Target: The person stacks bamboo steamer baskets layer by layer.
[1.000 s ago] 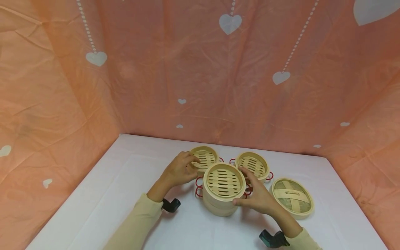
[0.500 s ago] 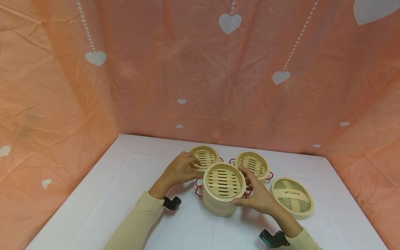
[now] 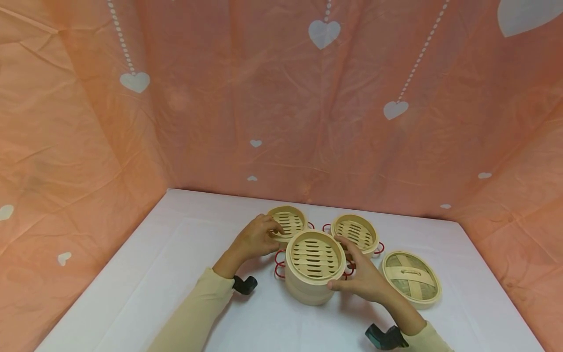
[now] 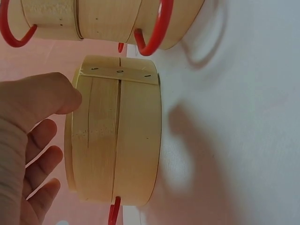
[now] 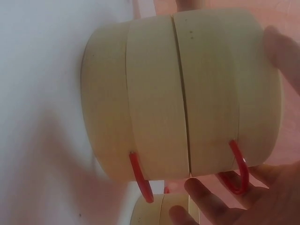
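Observation:
Two bamboo steamer baskets with red loop handles stand as a stack (image 3: 308, 289) in the middle of the table. My right hand (image 3: 362, 276) holds the stack's right side, thumb at the front near the upper rim and fingers round the back. The right wrist view shows the seam between the two tiers and a red handle (image 5: 239, 171) by my fingers. Behind and to the left sits another bamboo steamer basket (image 3: 290, 221). My left hand (image 3: 255, 237) pinches its near left rim; in the left wrist view the thumb (image 4: 56, 93) lies against the rim, hiding the index finger.
At the back right, close behind the stack, is a further slatted steamer basket (image 3: 356, 232) with red handles. A woven bamboo lid (image 3: 413, 289) lies to its right. White cloth covers the table (image 3: 132, 274); a peach curtain (image 3: 281, 122) hangs behind.
My left hand and forearm have shifted very slightly to the right at the rear left basket. The right hand, the stack and the lid look unmoved.

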Demonstrator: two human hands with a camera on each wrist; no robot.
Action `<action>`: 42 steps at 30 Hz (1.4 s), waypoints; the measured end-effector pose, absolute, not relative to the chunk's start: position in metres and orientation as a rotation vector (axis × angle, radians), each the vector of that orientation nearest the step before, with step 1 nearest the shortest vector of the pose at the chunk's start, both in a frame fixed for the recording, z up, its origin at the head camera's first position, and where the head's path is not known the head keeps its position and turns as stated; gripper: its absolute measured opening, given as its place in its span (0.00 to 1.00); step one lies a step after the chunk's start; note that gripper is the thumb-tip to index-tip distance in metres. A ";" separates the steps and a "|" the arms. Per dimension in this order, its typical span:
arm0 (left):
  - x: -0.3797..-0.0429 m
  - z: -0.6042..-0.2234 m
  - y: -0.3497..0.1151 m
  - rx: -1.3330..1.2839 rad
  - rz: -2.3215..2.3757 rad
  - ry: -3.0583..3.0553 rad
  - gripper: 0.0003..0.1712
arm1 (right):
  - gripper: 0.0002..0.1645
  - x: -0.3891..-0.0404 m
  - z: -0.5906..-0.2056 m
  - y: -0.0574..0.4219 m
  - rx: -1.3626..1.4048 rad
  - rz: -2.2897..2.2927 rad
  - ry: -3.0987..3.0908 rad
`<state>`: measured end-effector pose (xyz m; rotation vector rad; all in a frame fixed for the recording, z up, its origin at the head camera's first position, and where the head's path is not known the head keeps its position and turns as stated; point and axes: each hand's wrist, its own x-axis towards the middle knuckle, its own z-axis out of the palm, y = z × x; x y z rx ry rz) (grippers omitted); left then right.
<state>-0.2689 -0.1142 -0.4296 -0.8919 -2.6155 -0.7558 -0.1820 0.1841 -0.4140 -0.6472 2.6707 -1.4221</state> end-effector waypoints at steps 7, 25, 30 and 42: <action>-0.270 -0.432 -0.112 -0.892 -0.771 -2.598 0.14 | 0.63 -0.182 -0.415 0.184 -0.638 -1.437 2.651; -0.272 -0.445 -0.111 -0.826 -0.790 -2.598 0.13 | 0.62 -0.183 -0.417 0.185 -0.644 -1.448 2.642; -0.273 -0.449 -0.110 -0.856 -0.730 -2.555 0.12 | 0.62 -0.183 -0.418 0.185 -0.652 -1.444 2.650; -0.269 -0.447 -0.108 -0.910 -0.643 -2.480 0.13 | 0.63 -0.184 -0.416 0.184 -0.642 -1.475 2.616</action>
